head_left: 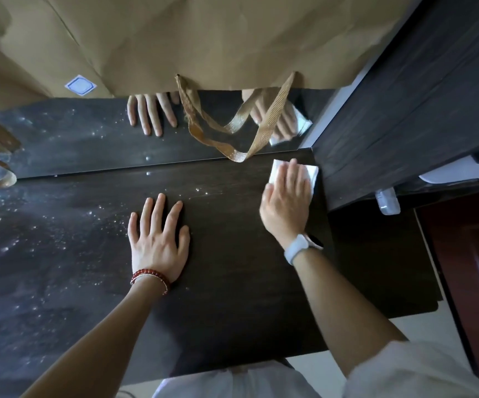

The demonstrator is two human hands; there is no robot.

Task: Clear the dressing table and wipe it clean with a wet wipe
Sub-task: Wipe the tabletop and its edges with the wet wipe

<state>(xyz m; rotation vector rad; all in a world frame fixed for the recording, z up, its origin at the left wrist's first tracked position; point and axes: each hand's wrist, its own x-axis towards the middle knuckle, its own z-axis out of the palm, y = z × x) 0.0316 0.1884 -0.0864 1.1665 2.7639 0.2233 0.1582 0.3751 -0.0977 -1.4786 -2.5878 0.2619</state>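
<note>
The wet wipe (308, 172) is being pressed flat under the right hand (287, 202), fingers straight, far-right corner. Dusty table (46, 254) is lying leftward. The left hand (158, 239) is being rested flat, holding nothing.

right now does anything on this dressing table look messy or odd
Yes. Pale specks and dust cover the left part of the dark table, while the right side looks clean. The right hand presses a white wipe in the far right corner; the left hand rests flat.
</note>
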